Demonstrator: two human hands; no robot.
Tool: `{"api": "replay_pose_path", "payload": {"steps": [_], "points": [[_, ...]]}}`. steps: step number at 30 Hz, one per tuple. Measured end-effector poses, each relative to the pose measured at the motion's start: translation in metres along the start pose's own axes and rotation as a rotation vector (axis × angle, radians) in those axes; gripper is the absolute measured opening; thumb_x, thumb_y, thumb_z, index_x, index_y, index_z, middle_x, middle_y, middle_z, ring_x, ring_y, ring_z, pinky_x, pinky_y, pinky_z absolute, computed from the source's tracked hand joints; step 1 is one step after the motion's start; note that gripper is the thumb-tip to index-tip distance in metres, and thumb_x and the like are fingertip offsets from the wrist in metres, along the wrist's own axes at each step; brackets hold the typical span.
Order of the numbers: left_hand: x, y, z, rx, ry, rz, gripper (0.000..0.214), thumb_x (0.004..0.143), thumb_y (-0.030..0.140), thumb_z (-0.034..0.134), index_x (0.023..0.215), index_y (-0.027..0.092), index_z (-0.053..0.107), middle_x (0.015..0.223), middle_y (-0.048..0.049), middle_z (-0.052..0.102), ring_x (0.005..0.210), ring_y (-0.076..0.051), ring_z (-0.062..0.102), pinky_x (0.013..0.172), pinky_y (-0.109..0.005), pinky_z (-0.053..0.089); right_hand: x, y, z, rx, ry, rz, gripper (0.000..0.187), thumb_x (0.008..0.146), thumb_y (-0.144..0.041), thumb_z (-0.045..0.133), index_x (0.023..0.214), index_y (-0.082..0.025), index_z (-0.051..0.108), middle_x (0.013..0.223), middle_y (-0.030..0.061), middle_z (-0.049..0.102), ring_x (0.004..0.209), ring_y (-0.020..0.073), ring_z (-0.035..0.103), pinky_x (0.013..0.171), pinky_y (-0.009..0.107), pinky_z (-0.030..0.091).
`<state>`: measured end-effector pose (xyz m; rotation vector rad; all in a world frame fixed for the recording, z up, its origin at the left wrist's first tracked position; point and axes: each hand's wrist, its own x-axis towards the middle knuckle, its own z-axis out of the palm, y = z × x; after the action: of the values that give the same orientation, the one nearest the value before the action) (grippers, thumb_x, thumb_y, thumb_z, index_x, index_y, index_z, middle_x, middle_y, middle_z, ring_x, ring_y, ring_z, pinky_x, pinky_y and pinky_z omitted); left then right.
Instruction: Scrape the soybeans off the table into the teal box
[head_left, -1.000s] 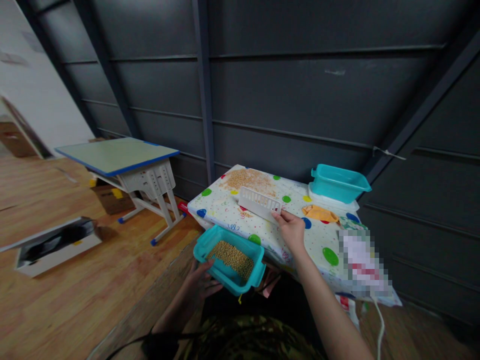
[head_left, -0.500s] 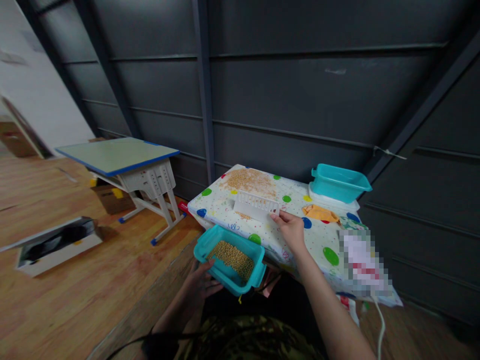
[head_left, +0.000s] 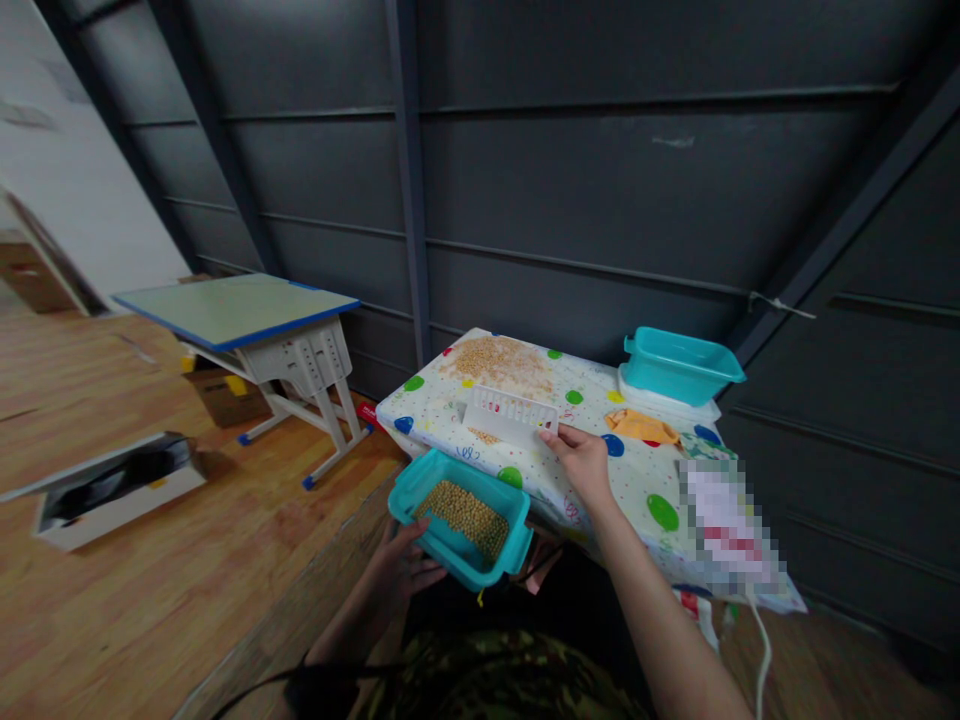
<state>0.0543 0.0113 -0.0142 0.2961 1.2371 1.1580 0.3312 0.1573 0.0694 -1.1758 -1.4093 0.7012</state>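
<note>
My left hand [head_left: 403, 566] grips a teal plastic box [head_left: 459, 517] from below, holding it just under the near edge of the table [head_left: 525, 470]. The box holds a layer of tan beans. My right hand [head_left: 579, 458] pinches the right end of a white slotted plastic scraper [head_left: 510, 415], which rests on the spotted tablecloth with a few beans in front of it. A larger heap of beans [head_left: 496, 359] lies spread at the far left of the table.
A second teal box [head_left: 679, 364] stands on a white lid at the table's far right, with an orange cloth [head_left: 640, 426] in front of it. A white cable hangs off the right edge. A blue-edged desk [head_left: 234, 310] and an open white box [head_left: 105, 489] stand on the wooden floor to the left.
My right hand has dragged the white scraper toward me and leftward across the cloth, pulling a few beans away from the heap. The teal box stays put.
</note>
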Motion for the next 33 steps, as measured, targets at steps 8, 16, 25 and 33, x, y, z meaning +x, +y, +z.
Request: {"api": "replay_pose_path", "payload": {"steps": [8,16,25,33], "points": [[-0.001,-0.001,-0.002,0.006,-0.015,0.008,0.096,0.071,0.056,0.094,0.151,0.033,0.046,0.111,-0.0099,0.080,0.089,-0.033,0.086,0.086,-0.044,0.069,-0.004,-0.005,-0.002,-0.007,-0.031,-0.008,0.038,0.075,-0.058,0.080,0.068,-0.020,0.081,0.068,0.0037,0.075,0.069,0.0229,0.062,0.069,0.035,0.053],[-0.001,-0.001,-0.002,0.016,0.006,0.015,0.098,0.068,0.059,0.094,0.151,0.036,0.047,0.116,-0.0087,0.076,0.090,-0.033,0.085,0.090,-0.047,0.069,-0.008,-0.015,-0.003,-0.013,-0.059,-0.008,0.038,0.076,-0.055,0.077,0.059,-0.022,0.072,0.060,0.0018,0.064,0.063,0.0195,0.054,0.062,0.033,0.048],[-0.010,0.000,0.006,-0.012,-0.009,0.015,0.099,0.069,0.055,0.094,0.153,0.032,0.047,0.116,-0.0124,0.080,0.094,-0.037,0.085,0.092,-0.049,0.068,-0.015,-0.017,-0.002,-0.006,-0.067,0.019,0.038,0.075,-0.056,0.077,0.058,-0.022,0.070,0.059,0.0014,0.064,0.063,0.0195,0.054,0.063,0.032,0.048],[-0.010,0.000,0.006,-0.011,-0.002,0.006,0.093,0.080,0.051,0.089,0.158,0.033,0.041,0.107,-0.0098,0.078,0.091,-0.035,0.085,0.089,-0.047,0.070,-0.025,-0.013,-0.002,-0.002,-0.062,0.035,0.040,0.077,-0.058,0.078,0.065,-0.020,0.078,0.068,0.0043,0.075,0.065,0.0214,0.060,0.064,0.033,0.049]]}}
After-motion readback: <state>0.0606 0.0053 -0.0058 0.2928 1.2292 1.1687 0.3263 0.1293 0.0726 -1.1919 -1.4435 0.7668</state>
